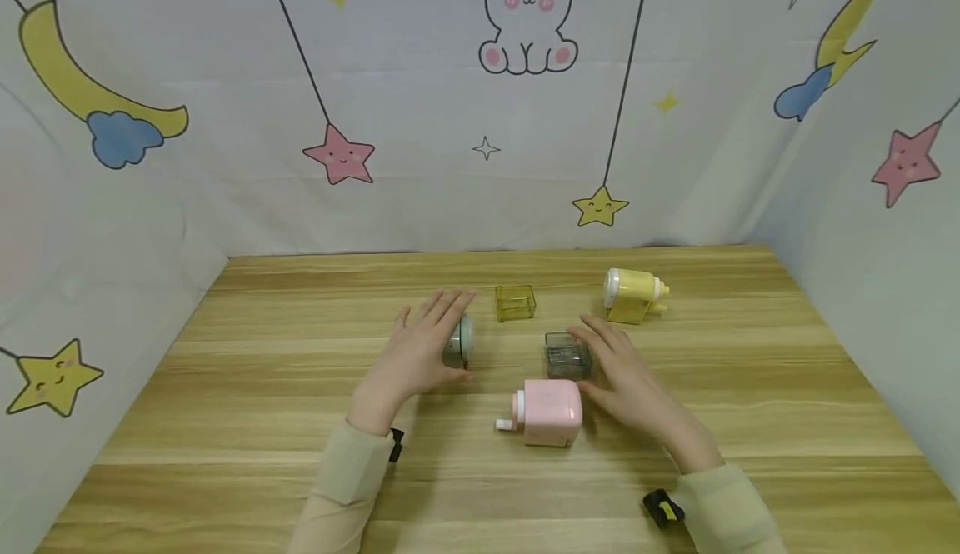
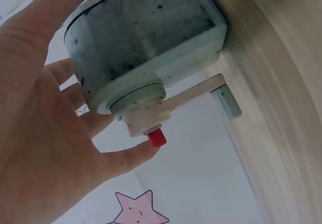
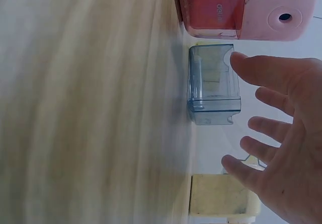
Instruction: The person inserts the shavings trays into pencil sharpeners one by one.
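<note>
A grey-green crank pencil sharpener (image 2: 146, 32) with a red-tipped knob stands within the spread of my left hand (image 1: 412, 358). The left thumb and fingers are extended on either side of it; whether they touch its body I cannot tell. My right hand (image 1: 630, 383) has its fingers apart beside a clear grey shavings drawer (image 3: 214, 83), with the thumb close to the drawer's edge. Near that hand is a pink crank sharpener (image 1: 551, 412), its pencil hole showing in the right wrist view. The right hand holds nothing.
A yellow crank sharpener (image 1: 632, 294) stands at the back right. The transparent yellow shavings drawer (image 1: 515, 302) lies at the back middle of the wooden table (image 1: 285, 471). Printed cloth (image 1: 420, 104) encloses the back and sides.
</note>
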Demonstrator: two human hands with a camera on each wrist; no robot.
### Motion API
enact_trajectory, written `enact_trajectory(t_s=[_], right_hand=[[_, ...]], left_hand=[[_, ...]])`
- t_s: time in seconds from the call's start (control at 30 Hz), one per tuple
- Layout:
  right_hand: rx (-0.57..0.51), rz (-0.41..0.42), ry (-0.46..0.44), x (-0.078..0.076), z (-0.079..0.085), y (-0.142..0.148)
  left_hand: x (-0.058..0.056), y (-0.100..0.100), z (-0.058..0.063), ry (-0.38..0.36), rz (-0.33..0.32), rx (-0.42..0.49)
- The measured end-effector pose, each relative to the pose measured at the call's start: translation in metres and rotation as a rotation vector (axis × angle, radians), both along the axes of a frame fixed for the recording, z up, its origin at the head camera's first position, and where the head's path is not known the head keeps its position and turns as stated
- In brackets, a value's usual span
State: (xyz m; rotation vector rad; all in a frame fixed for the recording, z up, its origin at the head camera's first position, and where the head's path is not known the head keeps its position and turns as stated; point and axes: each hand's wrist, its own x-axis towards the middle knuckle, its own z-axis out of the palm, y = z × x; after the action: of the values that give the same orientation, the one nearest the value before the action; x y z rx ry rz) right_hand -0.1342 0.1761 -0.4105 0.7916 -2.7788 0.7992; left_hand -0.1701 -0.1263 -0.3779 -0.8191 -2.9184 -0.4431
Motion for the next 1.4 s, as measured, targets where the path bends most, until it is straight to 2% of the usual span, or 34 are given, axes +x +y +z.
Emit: enact_trajectory(t_s=[0.5,0.83,1.4], right_hand=[[0.0,0.003,-0.132,-0.008,-0.001,-0.003],[-0.021,0.014,-0.143,-0.013,-0.004,-0.004],[-0.009,0.02,-0.089,-0.02,-0.007,-0.005]], left_hand=[[-0.003,-0.005,-0.002,-0.069,0.014,-0.018],[-0.006,-0.003,-0.005,-0.113,0.025,-0.011],[-0.009,-0.003,-0.011,-0.023,0.005,0.002]])
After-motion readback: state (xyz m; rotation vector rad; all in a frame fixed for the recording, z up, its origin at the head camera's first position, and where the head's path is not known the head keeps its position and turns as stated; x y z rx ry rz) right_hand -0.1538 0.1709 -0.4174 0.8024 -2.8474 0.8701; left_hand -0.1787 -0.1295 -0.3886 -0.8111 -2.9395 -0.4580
